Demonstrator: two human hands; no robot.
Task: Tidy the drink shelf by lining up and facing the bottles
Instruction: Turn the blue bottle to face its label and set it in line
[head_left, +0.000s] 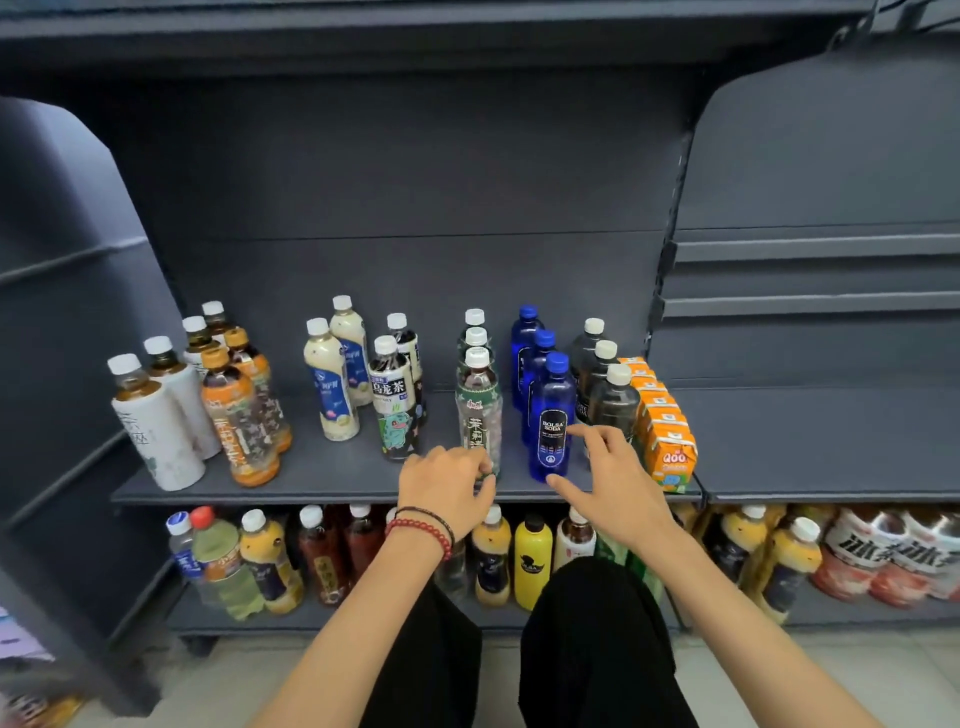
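Observation:
On the grey middle shelf (291, 491) the bottles stand in short rows running front to back. My left hand (445, 486) has its fingers curled round the base of the front green-labelled tea bottle (478, 405), which is upright at the shelf's front edge. My right hand (615, 480) is spread just right of the front blue soda bottle (551, 415); forefinger and thumb lie close beside it without gripping. Behind each of these stand two more of the same kind. A row of dark bottles (615, 400) is partly hidden by my right hand.
Further left stand an oolong tea bottle (393, 410), milky bottles (330, 389), orange-capped bottles (239, 415) and white-sleeved bottles (156, 431). Orange juice cartons (670, 447) line the right end. The lower shelf (831, 618) holds several bottles. Shelf side panels flank both sides.

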